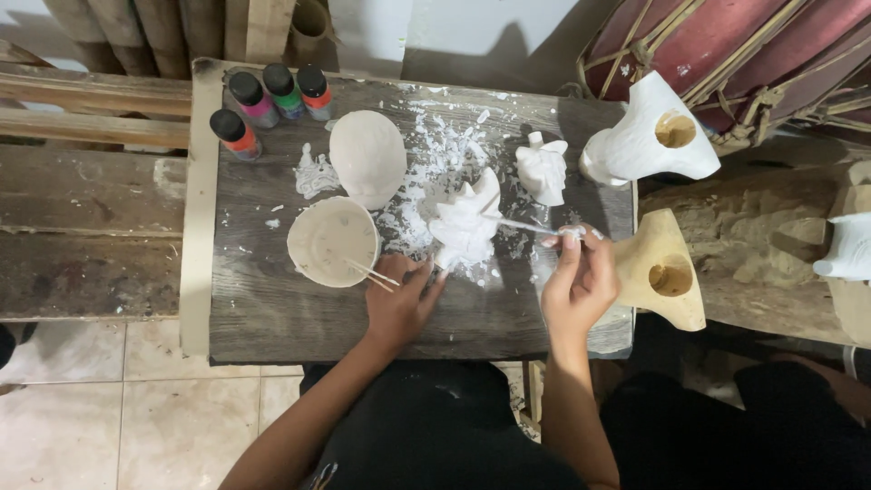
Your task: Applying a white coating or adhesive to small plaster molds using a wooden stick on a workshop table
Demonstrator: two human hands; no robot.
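Figurine [466, 222] base hidden by left hand [399, 304].

Scene lit moderately, light cast from above and slightly from front. White plaster pieces rendered bright, near overexposed: mask [367, 156], bowl [332, 240], figure [465, 222]. Dark wooden board [272, 308] kept dull, grain still readable. Hard shadow thrown on white wall [472, 36] behind board. Soft shadows seen beside paint bottles [263, 104]. Lower frame sunk in darkness, black clothing left without detail. Mild glare noted on floor tiles [109, 408]. Focus held sharp at centre; slight wide-angle stretch observed toward edges. No motion blur detected on hands.
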